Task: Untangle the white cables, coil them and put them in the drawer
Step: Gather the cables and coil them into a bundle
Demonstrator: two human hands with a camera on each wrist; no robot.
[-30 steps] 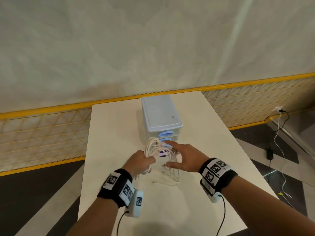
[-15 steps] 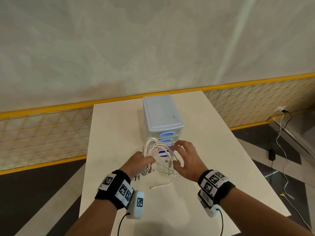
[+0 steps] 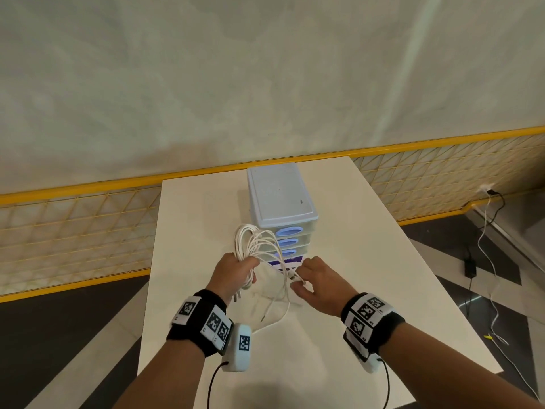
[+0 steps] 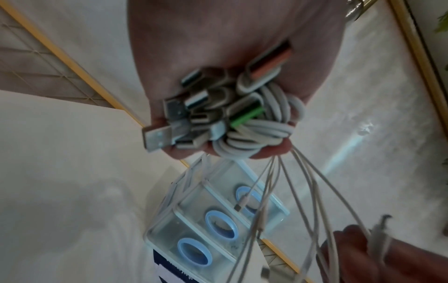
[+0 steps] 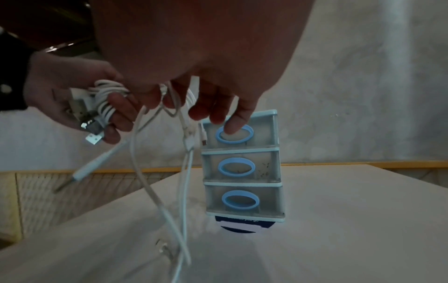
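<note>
We see the left hand [image 3: 236, 271] gripping a bundle of thin white charging cables [image 3: 256, 242] above the white table [image 3: 368, 261]. The right hand [image 3: 320, 286] pinches loose strands just beside it, in front of the small translucent plastic drawer unit with blue oval handles [image 3: 283, 208].

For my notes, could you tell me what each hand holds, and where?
Left hand grips the white cables near their plugs; right hand pinches loose strands further along.
</note>
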